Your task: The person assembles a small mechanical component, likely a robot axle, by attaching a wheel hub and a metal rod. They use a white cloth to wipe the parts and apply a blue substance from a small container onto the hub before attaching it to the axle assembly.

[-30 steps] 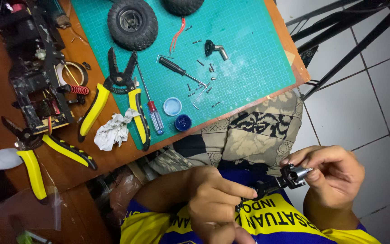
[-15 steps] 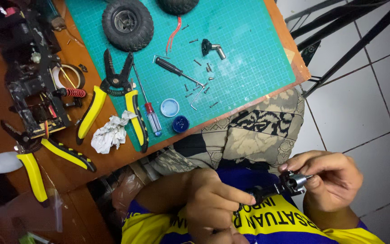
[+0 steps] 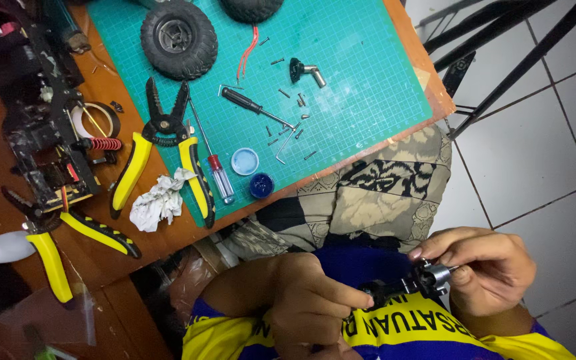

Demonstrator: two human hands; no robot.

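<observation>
1. Plainly, the grip was a two-handed one: the left hand [image 3: 315, 303] was clenched around the dark end of a small black-and-silver mechanical part [image 3: 411, 285], while the right hand [image 3: 485, 270] pinched its silver metal end between thumb and fingertips.
2. That part sat low in the head view, at about five o'clock, held against the person's blue-and-yellow shirt [image 3: 401, 333] above the lap, well apart from the workbench.
3. It looked small, rigid and light, mostly metal and hard plastic; I judged it would not flex, but its smooth silver end could slip, so the darker, knobbly body was the safer place to hold.
4. Any tiny fasteners in it could drop into the patterned cloth [image 3: 381, 193] over the knees.
5. Out at twelve o'clock lay the green cutting mat [image 3: 368, 80], scattered with small screws, a black-handled screwdriver [image 3: 251, 107] and a small elbow-shaped fitting [image 3: 305, 72].
6. A knobbly rubber wheel [image 3: 178, 40] rested at eleven o'clock.
7. Yellow-handled wire strippers [image 3: 161, 150], a red-tipped screwdriver [image 3: 215, 170], a crumpled white rag [image 3: 158, 200] and two small blue caps [image 3: 251, 173] lay near ten o'clock.
</observation>
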